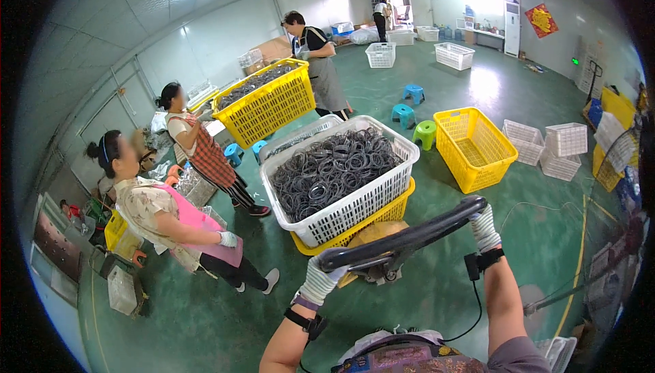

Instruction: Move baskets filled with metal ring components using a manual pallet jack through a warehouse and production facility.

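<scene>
Both of my hands wear white striped gloves and are closed on a thick black push handle (pixel 409 234). My left hand (pixel 321 280) grips its left end, and my right hand (pixel 485 228) grips the right end, which sits higher in view. Just beyond the handle stands a white slotted basket (pixel 334 219) heaped with thin black rings (pixel 334 168). It rests on a yellow crate (pixel 392 213). The handle's lower frame is partly hidden behind the bar, so how it joins the load does not show.
An open yellow crate (pixel 475 168) stands to the right beside a green stool (pixel 424 134) and blue stools (pixel 403 115). White baskets (pixel 565 140) are stacked farther right. On the left stands a person in a pink apron (pixel 187 216); others stand by a ring-filled yellow crate (pixel 269 110).
</scene>
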